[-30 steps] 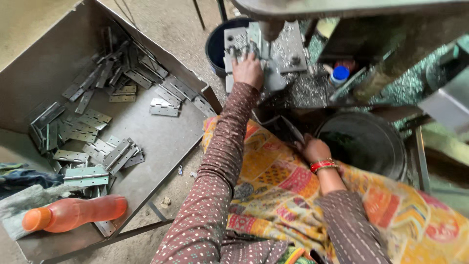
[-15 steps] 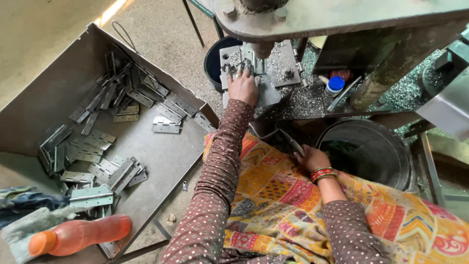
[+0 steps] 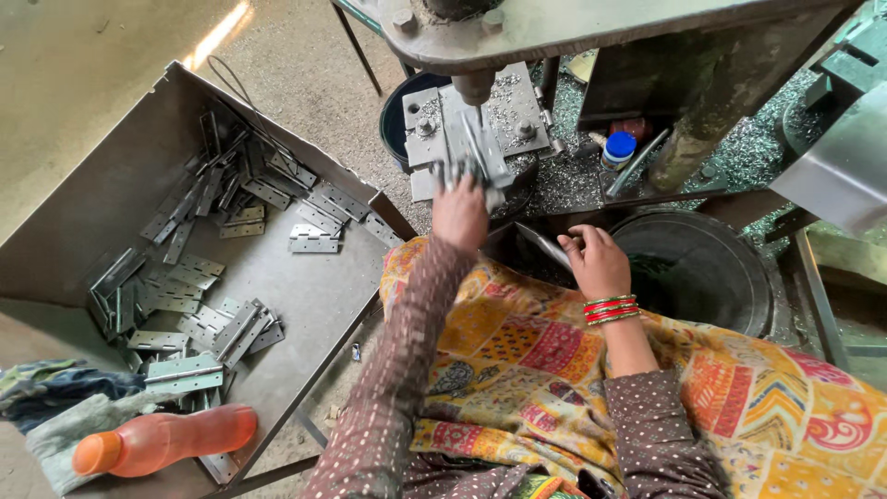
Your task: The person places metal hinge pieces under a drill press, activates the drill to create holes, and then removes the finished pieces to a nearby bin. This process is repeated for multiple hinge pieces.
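My left hand (image 3: 459, 214) reaches forward to the steel jig plate (image 3: 434, 120) under the drill bit (image 3: 476, 92), its fingers closed on a grey metal hinge (image 3: 476, 168) lying there. My right hand (image 3: 596, 261), with red and green bangles at the wrist, is nearer my body. It grips a second flat hinge (image 3: 543, 244) by one end, beside the black bucket (image 3: 711, 277). A patterned orange cloth (image 3: 545, 370) covers my lap below both arms.
A large sheet-metal tray (image 3: 314, 296) at left holds several loose hinges (image 3: 231, 199). An orange bottle (image 3: 162, 441) and rags (image 3: 46, 388) lie at its near corner. Metal shavings (image 3: 564, 185) and a blue-capped bottle (image 3: 618, 149) surround the press base. A dark round container (image 3: 395, 125) stands behind the jig.
My left hand has drawn back a little from the jig plate toward me. My right hand has lifted and now shows a hinge in its fingers.
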Demonstrator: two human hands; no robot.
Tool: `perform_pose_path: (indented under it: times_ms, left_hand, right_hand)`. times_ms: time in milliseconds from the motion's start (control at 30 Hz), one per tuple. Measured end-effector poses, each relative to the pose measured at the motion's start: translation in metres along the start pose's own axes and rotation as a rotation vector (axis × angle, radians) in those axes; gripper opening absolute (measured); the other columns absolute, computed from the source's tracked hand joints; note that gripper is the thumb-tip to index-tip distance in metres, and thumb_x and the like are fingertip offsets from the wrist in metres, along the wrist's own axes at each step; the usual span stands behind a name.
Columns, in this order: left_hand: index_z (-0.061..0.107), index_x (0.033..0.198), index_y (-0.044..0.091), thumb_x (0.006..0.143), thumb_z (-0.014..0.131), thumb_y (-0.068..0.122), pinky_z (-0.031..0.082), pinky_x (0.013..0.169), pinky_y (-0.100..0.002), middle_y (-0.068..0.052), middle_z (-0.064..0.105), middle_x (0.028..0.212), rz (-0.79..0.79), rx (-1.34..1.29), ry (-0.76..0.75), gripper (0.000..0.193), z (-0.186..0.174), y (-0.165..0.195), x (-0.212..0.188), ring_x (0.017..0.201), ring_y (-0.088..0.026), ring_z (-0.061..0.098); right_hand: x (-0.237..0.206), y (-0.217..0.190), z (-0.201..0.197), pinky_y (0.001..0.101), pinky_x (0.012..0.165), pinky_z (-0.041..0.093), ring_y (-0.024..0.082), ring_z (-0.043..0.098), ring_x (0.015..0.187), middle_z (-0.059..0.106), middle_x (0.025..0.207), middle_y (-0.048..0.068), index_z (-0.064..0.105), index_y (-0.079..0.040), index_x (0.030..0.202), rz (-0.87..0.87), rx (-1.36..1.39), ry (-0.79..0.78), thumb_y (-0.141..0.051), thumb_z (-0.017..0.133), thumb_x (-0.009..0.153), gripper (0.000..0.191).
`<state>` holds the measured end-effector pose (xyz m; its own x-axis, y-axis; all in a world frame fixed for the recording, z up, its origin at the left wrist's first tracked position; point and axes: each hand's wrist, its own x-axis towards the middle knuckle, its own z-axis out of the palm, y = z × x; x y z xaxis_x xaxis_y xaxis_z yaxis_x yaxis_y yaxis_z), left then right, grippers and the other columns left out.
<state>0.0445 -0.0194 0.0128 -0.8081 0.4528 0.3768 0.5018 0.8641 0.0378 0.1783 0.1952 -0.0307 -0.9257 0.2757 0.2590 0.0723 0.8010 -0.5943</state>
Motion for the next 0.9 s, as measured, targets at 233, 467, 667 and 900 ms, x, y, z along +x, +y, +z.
perform_pose_path:
  times_ms: [233,467,667,900]
  left_hand:
    - [0.066,0.113,0.008,0.096,0.058,0.016,0.031,0.118,-0.058,-0.009,0.066,0.118,0.150,0.083,0.328,0.020,-0.013,0.020,-0.030,0.124,-0.028,0.062]
    - [0.064,0.106,0.004,0.091,0.075,0.030,0.053,0.084,-0.048,-0.014,0.066,0.101,-0.098,-0.551,0.175,0.032,-0.032,0.009,-0.006,0.098,-0.039,0.066]
    - [0.063,0.107,0.006,0.086,0.065,0.011,0.054,0.067,-0.045,-0.012,0.069,0.107,-0.246,-0.252,0.105,0.021,-0.030,-0.019,0.022,0.083,-0.034,0.069]
    - [0.063,0.119,0.011,0.099,0.066,0.019,0.056,0.078,-0.042,-0.010,0.066,0.117,-0.103,0.147,0.449,0.021,0.002,-0.008,0.030,0.081,-0.022,0.069]
  right_hand:
    - [0.002,0.011,0.006,0.0416,0.066,0.055,0.028,0.069,0.077,0.071,0.097,0.009,0.068,-0.007,0.110,-0.032,0.038,-0.026,-0.044,0.061,0.104,0.038]
    - [0.001,0.013,0.007,0.0422,0.068,0.056,0.028,0.070,0.077,0.071,0.091,0.010,0.069,-0.007,0.110,-0.010,0.087,-0.035,-0.043,0.064,0.101,0.037]
    - [0.004,0.012,0.006,0.0433,0.066,0.054,0.030,0.068,0.077,0.071,0.095,0.010,0.070,-0.008,0.106,-0.065,0.063,-0.001,-0.041,0.064,0.101,0.034]
    - [0.005,0.009,0.004,0.0426,0.069,0.055,0.030,0.070,0.078,0.071,0.094,0.011,0.071,-0.009,0.105,0.064,0.059,-0.146,-0.047,0.059,0.101,0.040]
